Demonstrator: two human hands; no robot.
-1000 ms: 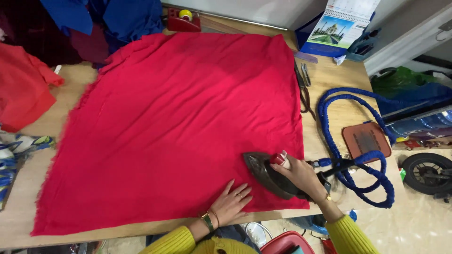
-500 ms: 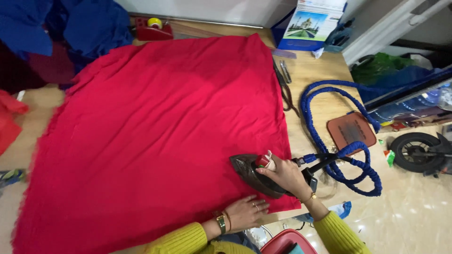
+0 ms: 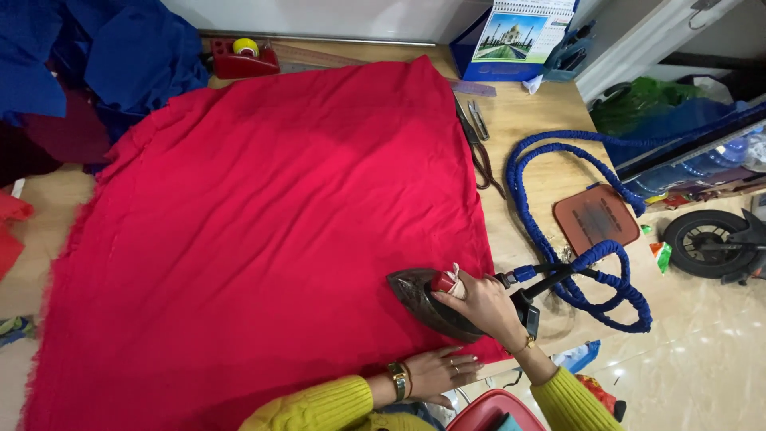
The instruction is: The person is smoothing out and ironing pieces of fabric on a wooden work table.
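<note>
While the red cloth (image 3: 263,239) lies spread across the wooden table (image 3: 550,104), I see the iron (image 3: 427,299) resting on its near right corner.

The right hand (image 3: 483,307) is wrapped tight around the iron's handle — a full grasp. The left hand (image 3: 435,373) lies flat on the cloth's near edge, fingers spread, holding nothing. A blue hose (image 3: 550,215) loops from the iron's rear over the table, around a brown pad (image 3: 597,218) — scissors (image 3: 479,152) lie just beside the cloth's right edge.
</note>
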